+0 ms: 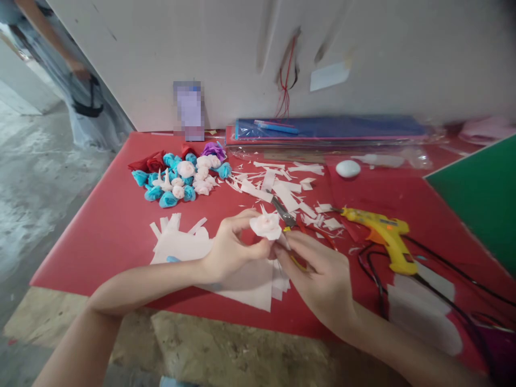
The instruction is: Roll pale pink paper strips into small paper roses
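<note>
Between my two hands is a pale pink paper flower (266,224) with ruffled petals. My left hand (237,244) pinches its underside from the left. From the right, the fingers of my right hand (318,269) close on the flower's lower end, where a strip of the same paper shows. Just behind the flower lie scissors (284,210) with dark blades, their handles partly hidden by my right hand. White paper sheets and strips (181,247) spread on the red table (100,236) beneath my hands.
Finished paper flowers (177,177) in blue, pink, red and purple cluster at the left. Paper scraps (282,188) litter the middle. A yellow glue gun (382,236) with a black cord lies right, near a white egg-shaped object (348,169) and a green board (479,188). A person (80,75) stands far left.
</note>
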A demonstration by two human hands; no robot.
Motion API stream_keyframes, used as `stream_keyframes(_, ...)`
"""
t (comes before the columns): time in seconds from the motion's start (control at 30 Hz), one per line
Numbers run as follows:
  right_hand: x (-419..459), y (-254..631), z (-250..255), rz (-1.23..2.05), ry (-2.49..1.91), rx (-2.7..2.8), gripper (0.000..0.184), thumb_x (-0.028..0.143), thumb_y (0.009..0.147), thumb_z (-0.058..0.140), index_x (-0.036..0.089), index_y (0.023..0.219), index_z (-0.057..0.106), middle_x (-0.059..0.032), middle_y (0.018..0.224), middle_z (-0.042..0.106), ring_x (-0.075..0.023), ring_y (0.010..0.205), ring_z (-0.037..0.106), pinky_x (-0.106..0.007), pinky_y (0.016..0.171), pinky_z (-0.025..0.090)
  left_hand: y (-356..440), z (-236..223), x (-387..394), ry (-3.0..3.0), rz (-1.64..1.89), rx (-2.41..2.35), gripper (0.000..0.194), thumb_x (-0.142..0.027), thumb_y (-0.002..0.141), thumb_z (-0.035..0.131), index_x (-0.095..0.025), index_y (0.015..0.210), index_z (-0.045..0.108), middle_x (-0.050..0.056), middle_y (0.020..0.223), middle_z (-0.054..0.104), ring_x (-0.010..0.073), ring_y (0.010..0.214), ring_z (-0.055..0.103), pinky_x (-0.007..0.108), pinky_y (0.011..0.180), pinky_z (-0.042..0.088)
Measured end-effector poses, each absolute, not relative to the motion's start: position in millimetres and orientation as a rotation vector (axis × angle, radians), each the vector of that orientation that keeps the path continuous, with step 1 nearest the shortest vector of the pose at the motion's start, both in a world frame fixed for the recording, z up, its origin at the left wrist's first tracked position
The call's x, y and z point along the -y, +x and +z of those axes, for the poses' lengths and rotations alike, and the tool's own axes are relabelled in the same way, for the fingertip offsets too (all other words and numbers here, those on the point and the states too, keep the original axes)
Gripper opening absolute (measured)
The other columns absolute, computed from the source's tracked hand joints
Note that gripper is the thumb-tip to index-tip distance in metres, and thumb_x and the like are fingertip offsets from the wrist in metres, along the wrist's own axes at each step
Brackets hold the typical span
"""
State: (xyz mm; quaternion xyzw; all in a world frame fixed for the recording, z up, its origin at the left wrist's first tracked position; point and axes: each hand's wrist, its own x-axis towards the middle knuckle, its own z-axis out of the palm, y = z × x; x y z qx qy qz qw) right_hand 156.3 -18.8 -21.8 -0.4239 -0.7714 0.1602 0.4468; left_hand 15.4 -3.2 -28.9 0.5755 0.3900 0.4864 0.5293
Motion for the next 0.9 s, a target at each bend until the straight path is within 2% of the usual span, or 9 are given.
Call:
stream_keyframes(0.37,21,158,-25,0.288,-1.000,1.948,0.015,0.007,0.077,0.052,0.020,0.077,0.060,-0.0047,0.070,0.066,-0.0153,0.062,0.062,-0.023,0.059,0.051,16,-30,4,1.380,1.199,-0.850,0.007,-0.010,0.067,0.055,-0.014,0.071,0.061,0.001,0.074,0.054,0.0120,0.072,0.051,0.024,0.067,0.043)
stream_keyframes(0.63,28,163,-5,0.493,-1.083,2.009,0.017,0.015,0.079,0.046,0.021,0.065,0.054,-0.0003,0.057,0.059,-0.0122,0.050,0.057,-0.020,0.047,0.045,13,-24,8,1.448,1.160,-0.677,0.002,-0.014,0.072,0.056,-0.014,0.071,0.058,0.001,0.075,0.049,0.0094,0.066,0.051,0.021,0.062,0.043)
stream_keyframes(0.9,29,162,-5,0.497,-1.081,2.022,0.021,0.018,0.081,0.046,0.022,0.062,0.052,-0.0008,0.058,0.062,-0.0131,0.053,0.060,-0.021,0.045,0.045,15,-29,12,1.481,1.227,-0.656,0.004,-0.018,0.077,0.053,-0.015,0.075,0.056,0.001,0.073,0.048,0.0106,0.070,0.048,0.024,0.070,0.042)
